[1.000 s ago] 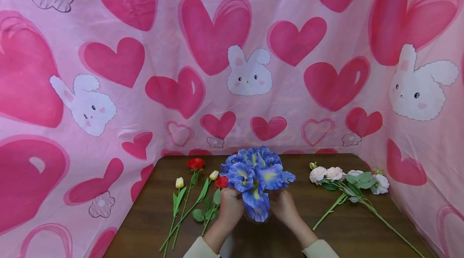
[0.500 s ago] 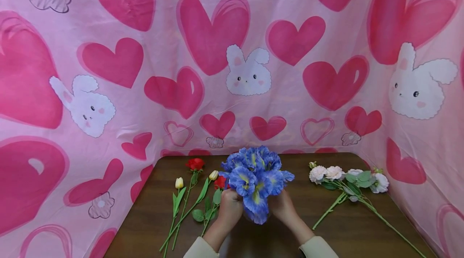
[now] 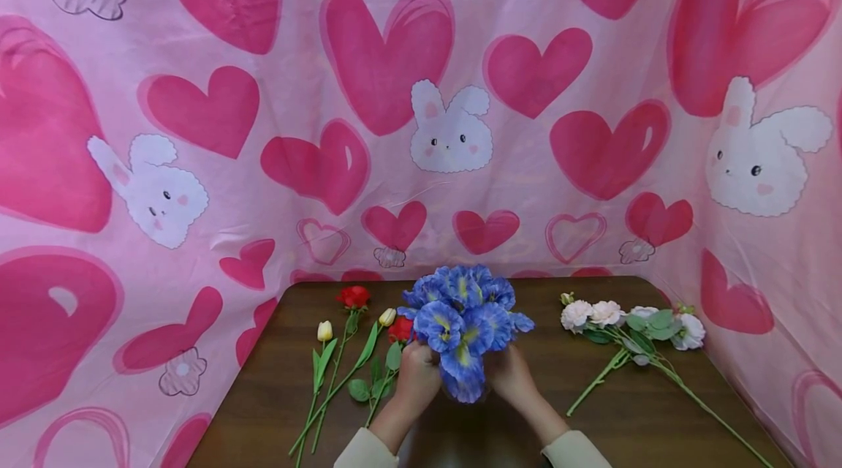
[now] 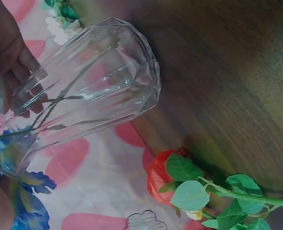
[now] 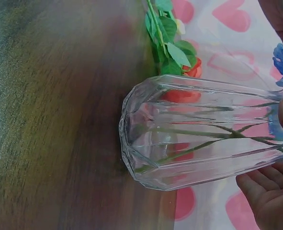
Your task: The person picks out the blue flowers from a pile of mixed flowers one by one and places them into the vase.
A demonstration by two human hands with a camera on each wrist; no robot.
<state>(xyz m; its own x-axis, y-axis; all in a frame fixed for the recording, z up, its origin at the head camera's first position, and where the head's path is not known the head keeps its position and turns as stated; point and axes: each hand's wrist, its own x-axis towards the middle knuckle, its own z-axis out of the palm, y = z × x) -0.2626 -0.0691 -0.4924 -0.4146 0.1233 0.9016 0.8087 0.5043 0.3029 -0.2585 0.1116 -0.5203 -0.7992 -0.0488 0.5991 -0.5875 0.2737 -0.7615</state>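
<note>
Blue irises (image 3: 460, 325) with yellow throats stand in a clear glass vase (image 5: 203, 139), which is mostly hidden under the blossoms in the head view. Green stems cross inside the faceted glass, and its base is right at the tabletop in both wrist views. My left hand (image 3: 421, 373) grips the vase's upper part from the left, its fingers partly hidden by petals. On the opposite side my right hand (image 3: 516, 376) holds the glass near the top. Its fingers (image 5: 263, 187) and thumb show around the vase in the right wrist view.
Left of the vase on the brown table (image 3: 526, 424) lie red roses (image 3: 355, 297) and cream tulips (image 3: 325, 331) with long stems. Pale pink and white flowers (image 3: 605, 314) lie at the right. A pink heart-patterned cloth (image 3: 526, 161) hangs behind and at both sides.
The iris blossoms have shifted slightly, with the right front bloom drawn in closer to the middle. Both hands stay in nearly the same place.
</note>
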